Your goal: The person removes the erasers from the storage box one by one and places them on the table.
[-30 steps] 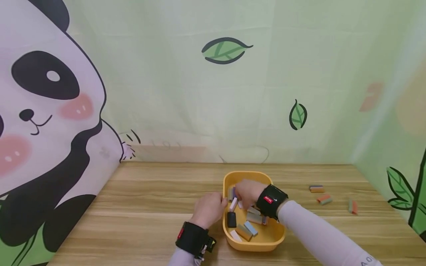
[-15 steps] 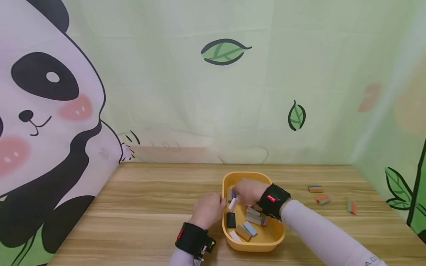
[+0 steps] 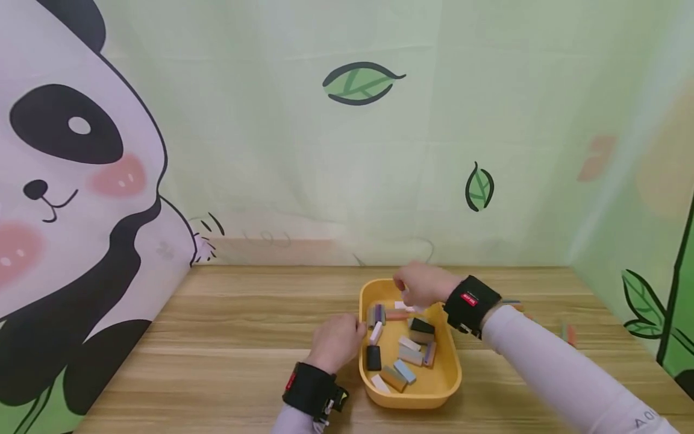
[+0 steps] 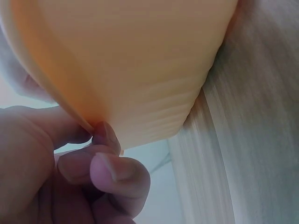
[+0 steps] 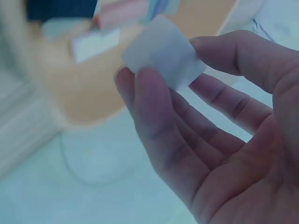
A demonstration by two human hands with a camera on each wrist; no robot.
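The left hand point(image 3: 334, 342) is pinching the left rim of the yellow tub point(image 3: 412, 402) between thumb and fingers, probably steadying it on the desk point(image 3: 244, 313). Above the tub's far end, the right hand point(image 3: 428, 284) is gripping a small whitish block point(image 5: 163, 53), its fingers parting only to the block's width, likely for fine control. Assorted blocks point(image 3: 404, 371) are lying loose inside; more blocks point(image 3: 568, 333) are resting rightward on the desk, presumably kept separate.
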